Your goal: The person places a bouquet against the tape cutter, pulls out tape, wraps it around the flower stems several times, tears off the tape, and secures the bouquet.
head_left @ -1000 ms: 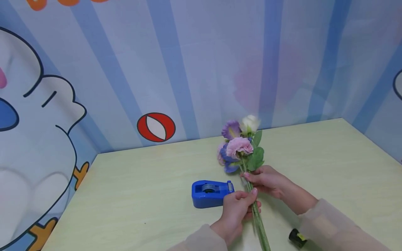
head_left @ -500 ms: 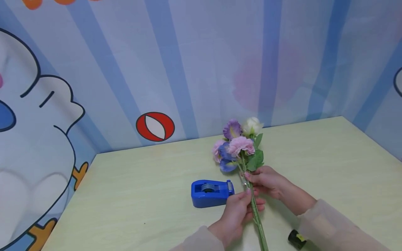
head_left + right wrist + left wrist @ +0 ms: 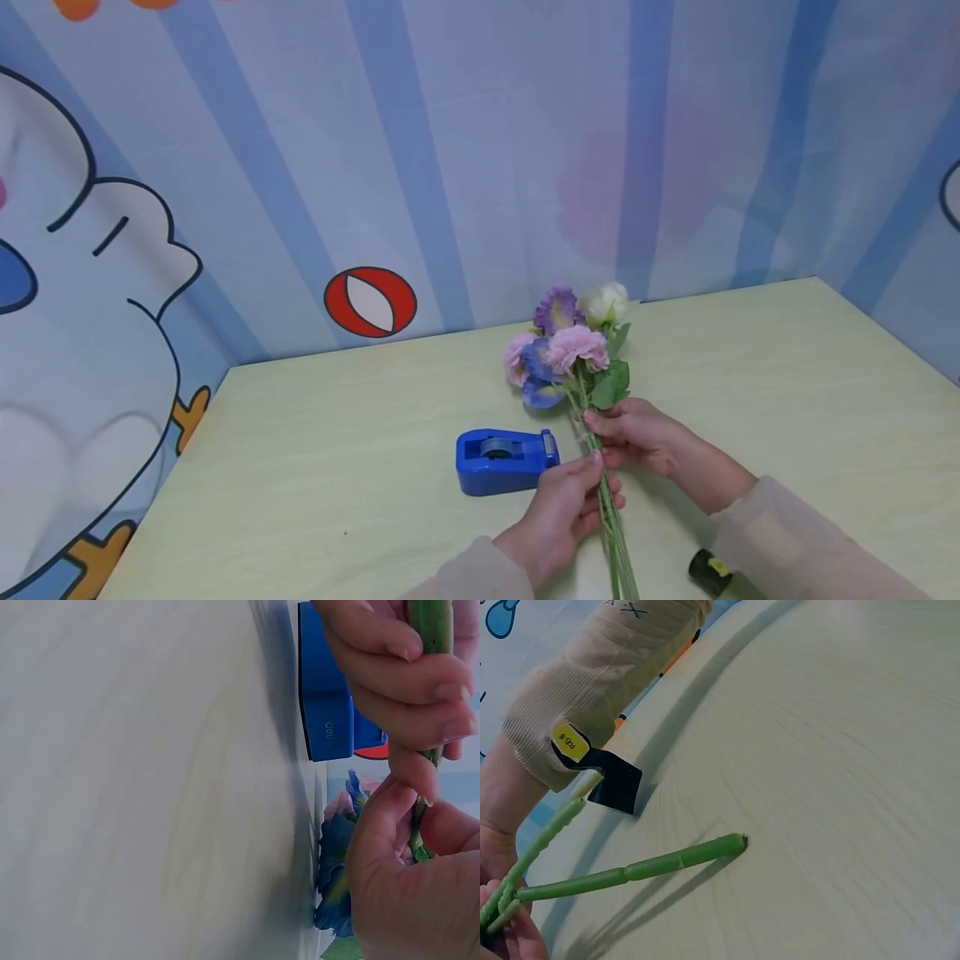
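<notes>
A bunch of flowers with pink, purple, blue and white heads slants across the table, its heads toward the back wall. My right hand pinches the green stems just below the leaves. Lower down, my left hand holds the same stems, thumb on top and fingers behind. Loose stem ends fan apart in the left wrist view. Both hands show close together in the right wrist view, the left hand above the right hand. A clear band shows on the stems between the hands.
A blue tape dispenser with a roll in it stands just left of the stems, near my left hand. At the right cuff sits a black device with a yellow label. The table ends at a printed wall cloth.
The flower heads have spread apart, the white one shifting right and the left pink one left. The left fingers loosened slightly, then drew in again; the lower stems have fanned out.
</notes>
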`<action>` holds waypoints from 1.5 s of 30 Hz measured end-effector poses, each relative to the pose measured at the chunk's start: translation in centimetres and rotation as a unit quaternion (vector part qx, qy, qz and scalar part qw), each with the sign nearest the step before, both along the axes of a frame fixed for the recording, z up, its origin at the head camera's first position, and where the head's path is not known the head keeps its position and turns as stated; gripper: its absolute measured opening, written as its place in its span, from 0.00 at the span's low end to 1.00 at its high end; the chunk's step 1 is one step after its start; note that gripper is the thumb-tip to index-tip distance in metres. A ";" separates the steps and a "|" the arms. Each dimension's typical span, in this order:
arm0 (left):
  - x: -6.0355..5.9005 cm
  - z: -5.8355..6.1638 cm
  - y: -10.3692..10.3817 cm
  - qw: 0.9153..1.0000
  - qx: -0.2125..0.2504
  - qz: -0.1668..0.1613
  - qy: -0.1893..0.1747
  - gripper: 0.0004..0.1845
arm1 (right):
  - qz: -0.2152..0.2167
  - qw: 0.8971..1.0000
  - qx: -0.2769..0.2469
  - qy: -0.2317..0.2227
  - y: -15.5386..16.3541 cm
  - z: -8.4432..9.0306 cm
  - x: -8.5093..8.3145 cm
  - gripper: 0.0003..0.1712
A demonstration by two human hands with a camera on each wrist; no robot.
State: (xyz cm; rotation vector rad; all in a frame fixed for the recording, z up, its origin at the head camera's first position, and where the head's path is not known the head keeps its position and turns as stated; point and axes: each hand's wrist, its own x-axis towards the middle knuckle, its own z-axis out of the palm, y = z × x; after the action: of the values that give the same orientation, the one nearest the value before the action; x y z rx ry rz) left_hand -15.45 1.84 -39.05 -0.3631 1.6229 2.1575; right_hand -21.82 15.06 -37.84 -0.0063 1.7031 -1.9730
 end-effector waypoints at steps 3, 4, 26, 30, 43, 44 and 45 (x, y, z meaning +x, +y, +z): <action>0.0 0.2 0.0 1.000 -0.007 0.003 -0.003 0.12 | 0.001 1.000 -0.010 -0.003 0.0 0.0 0.0 0.11; -0.1 0.2 0.0 1.000 -0.009 0.005 -0.003 0.12 | 0.001 1.000 -0.014 -0.005 0.0 0.0 -0.1 0.11; 0.2 0.2 0.2 0.993 -0.064 0.043 0.092 0.12 | -0.037 0.995 -0.071 -0.067 0.0 0.0 0.3 0.07; 0.3 0.1 0.2 0.990 -0.068 0.046 0.111 0.13 | -0.050 0.997 -0.040 -0.036 -0.1 0.0 0.6 0.12; 0.4 -0.1 0.4 0.982 -0.105 0.068 0.138 0.12 | -0.097 0.971 0.209 0.071 -1.4 0.7 0.6 0.27; 0.4 -0.1 0.4 0.981 -0.110 0.069 0.141 0.12 | -0.100 0.968 0.217 0.074 -1.5 0.5 0.5 0.27; 0.4 -0.1 0.4 0.980 -0.115 0.070 0.144 0.12 | -0.102 0.967 0.222 0.077 -1.6 0.4 0.4 0.27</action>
State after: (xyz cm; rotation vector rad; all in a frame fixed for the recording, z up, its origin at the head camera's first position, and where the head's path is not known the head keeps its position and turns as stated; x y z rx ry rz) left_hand -15.04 2.26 -39.18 -0.2468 2.0738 2.2106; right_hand -21.44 13.49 -37.39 0.1873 2.2958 -1.7198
